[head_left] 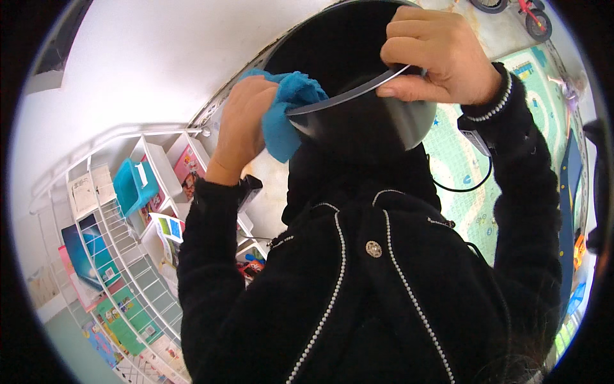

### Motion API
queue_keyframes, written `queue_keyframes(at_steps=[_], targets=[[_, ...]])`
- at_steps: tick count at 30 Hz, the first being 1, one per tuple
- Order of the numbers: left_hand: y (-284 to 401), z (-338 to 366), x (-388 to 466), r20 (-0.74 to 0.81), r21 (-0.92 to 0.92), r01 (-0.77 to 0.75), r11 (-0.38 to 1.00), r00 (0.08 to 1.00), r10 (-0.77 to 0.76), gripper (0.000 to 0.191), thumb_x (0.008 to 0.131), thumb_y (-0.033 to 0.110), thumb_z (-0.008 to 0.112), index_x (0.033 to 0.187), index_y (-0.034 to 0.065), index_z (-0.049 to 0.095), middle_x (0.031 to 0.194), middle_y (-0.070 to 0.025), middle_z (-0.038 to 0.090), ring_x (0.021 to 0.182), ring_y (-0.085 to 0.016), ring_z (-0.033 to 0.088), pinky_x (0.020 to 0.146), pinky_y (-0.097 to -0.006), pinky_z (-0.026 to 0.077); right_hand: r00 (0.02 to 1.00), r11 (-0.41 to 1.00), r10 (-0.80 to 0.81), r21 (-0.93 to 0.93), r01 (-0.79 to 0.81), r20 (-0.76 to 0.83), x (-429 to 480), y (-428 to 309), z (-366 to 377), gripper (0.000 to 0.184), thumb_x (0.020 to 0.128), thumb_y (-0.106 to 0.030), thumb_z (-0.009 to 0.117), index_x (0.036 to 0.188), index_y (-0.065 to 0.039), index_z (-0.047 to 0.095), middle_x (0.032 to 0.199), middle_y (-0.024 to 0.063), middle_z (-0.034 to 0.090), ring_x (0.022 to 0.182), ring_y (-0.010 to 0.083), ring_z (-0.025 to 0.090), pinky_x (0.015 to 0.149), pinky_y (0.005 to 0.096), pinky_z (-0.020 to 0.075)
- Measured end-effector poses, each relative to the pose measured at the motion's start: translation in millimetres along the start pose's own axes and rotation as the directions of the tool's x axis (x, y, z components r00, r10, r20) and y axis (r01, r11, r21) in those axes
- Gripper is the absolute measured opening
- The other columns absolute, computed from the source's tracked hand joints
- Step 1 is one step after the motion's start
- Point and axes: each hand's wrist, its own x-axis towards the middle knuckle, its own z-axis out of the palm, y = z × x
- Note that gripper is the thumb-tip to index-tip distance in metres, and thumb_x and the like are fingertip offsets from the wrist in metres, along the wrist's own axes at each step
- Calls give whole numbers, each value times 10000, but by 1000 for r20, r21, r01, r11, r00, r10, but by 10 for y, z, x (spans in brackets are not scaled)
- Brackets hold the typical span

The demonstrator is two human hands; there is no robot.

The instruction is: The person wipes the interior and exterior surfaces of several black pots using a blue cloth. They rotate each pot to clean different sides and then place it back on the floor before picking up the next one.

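Note:
My left hand (244, 120) grips a blue cloth (283, 129), which is bunched around the left end of a glossy dark panel (360, 122) with a thin, pale, curved edge. At the panel's right end, my right hand (427, 57) pinches this edge between thumb and fingers. The panel is tilted in front of my chest; its exact kind cannot be told. Beyond it lies a large black rounded surface (326, 43), partly hidden by the panel, the cloth and my right hand.
At left stand a white wire rack (122, 228) with books, a teal plastic basket (134, 187) and white bins (160, 165). A light-green play mat (465, 149) covers floor at right. Part of a small red wheeled ride-on (537, 21) shows at upper right. A cable (463, 189) hangs below my right wrist.

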Motion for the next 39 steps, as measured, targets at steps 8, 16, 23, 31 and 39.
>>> queue_keyframes(at_steps=[8, 16, 23, 31, 39], targets=[[607, 189, 282, -73, -5, -193, 981, 979, 193, 287, 725, 220, 702, 938, 69, 584, 799, -46, 562, 722, -252, 559, 639, -364, 425, 995, 991, 96, -99, -93, 34, -103, -531, 89, 473, 722, -490, 755, 651, -122, 468, 552, 8, 417, 461, 163, 489, 451, 281, 393], [-217, 127, 108, 57, -13, -320, 947, 946, 320, 260, 736, 91, 684, 971, 69, 576, 954, -77, 613, 957, -290, 564, 925, -418, 423, 998, 996, 18, -85, -23, -64, -239, -421, 66, 529, 658, -480, 799, 553, -121, 424, 517, 3, 396, 436, 148, 461, 425, 271, 364], [662, 260, 73, -20, -174, -23, 984, 1000, 19, 379, 683, 67, 707, 1048, 58, 604, 937, -79, 631, 833, -283, 592, 748, -396, 461, 999, 998, -10, -63, 8, -34, -116, -394, 132, 518, 688, -522, 766, 585, -117, 459, 524, 6, 393, 441, 152, 466, 425, 273, 366], [88, 191, -14, 50, -88, -176, 980, 982, 180, 214, 770, 97, 621, 979, 61, 602, 963, -72, 623, 883, -299, 578, 791, -406, 454, 999, 996, -29, -89, 26, -26, -187, -347, 122, 543, 693, -503, 768, 570, -119, 404, 533, 16, 393, 451, 165, 470, 436, 289, 363], [393, 257, 179, 47, -31, -253, 967, 966, 254, 163, 757, 125, 619, 899, 82, 552, 778, -55, 531, 745, -251, 549, 674, -365, 440, 988, 995, 29, -100, -15, 149, -210, -429, 190, 434, 769, -503, 696, 684, -122, 506, 626, 25, 457, 578, 196, 521, 526, 326, 414]])
